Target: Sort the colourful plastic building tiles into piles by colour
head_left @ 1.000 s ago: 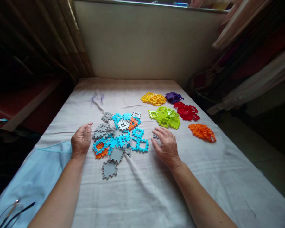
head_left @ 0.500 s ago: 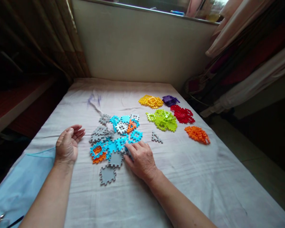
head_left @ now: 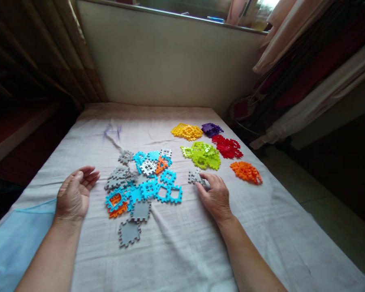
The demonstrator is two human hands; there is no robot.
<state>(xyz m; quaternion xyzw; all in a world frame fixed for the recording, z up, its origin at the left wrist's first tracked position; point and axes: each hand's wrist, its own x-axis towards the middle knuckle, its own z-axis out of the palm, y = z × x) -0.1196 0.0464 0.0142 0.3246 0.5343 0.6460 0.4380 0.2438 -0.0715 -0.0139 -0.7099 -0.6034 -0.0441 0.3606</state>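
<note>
My right hand point(head_left: 214, 196) is closed at the fingertips on a grey interlocking plastic tile point(head_left: 195, 176), low at the sheet right of the mixed pile. The fingers cover part of this tile, and the grey triangle seen there before cannot be made out separately. Left of the pile, my left hand point(head_left: 74, 194) hovers palm inward with its fingers apart, holding nothing. Between the hands lie blue tiles point(head_left: 149, 187), several grey tiles point(head_left: 140, 210), a white window tile point(head_left: 148, 167) and a few orange tiles point(head_left: 162, 164), some overlapping.
Beyond my right hand are sorted heaps of tiles: lime green point(head_left: 202, 155), yellow point(head_left: 186, 132), purple point(head_left: 212, 129), red point(head_left: 228, 147) and orange point(head_left: 246, 172). A light blue cloth point(head_left: 27, 235) lies at the left edge of the sheet-covered surface point(head_left: 170, 251). Curtains hang at the left.
My right hand has moved right from the mixed pile with a grey tile, to where the lone grey triangle lay. Blue tiles it covered now show. My left hand stays open beside the pile.
</note>
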